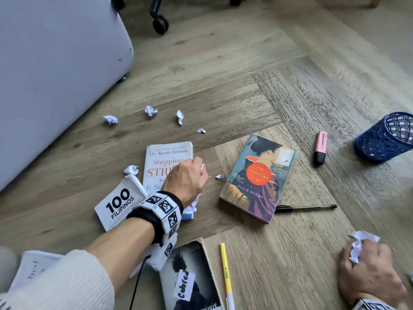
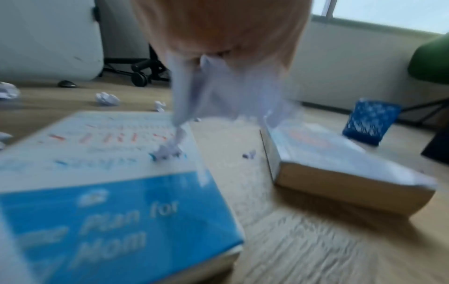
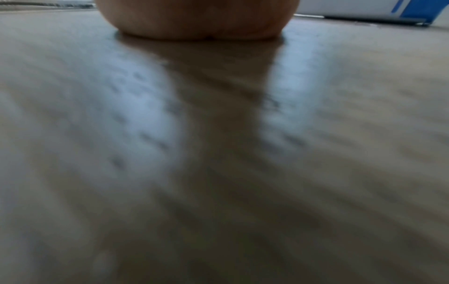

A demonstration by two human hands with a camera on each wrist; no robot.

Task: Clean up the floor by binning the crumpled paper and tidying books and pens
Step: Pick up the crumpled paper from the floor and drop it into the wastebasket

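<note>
My left hand (image 1: pixel 190 175) hovers over the white stress book (image 1: pixel 166 155) with its fingers curled round crumpled paper (image 2: pixel 218 92), which hangs from the fist in the left wrist view. My right hand (image 1: pixel 366 265) rests low at the bottom right and grips another wad of crumpled paper (image 1: pixel 359 245). More paper balls (image 1: pixel 151 111) lie on the floor beyond the books, and a small scrap (image 1: pixel 219 176) lies just right of my left hand. The Teahouse Fire book (image 1: pixel 257 177) lies to the right, the 100 Filipinos book (image 1: pixel 118 204) to the left and a dark paperback (image 1: pixel 190 278) near me.
A pink highlighter (image 1: pixel 321 147), a black pen (image 1: pixel 306 208) and a yellow pen (image 1: pixel 226 276) lie on the wood floor. A blue mesh holder (image 1: pixel 384 137) lies tipped at the right edge. A grey cabinet (image 1: pixel 51 70) and chair castors (image 1: pixel 159 24) stand behind.
</note>
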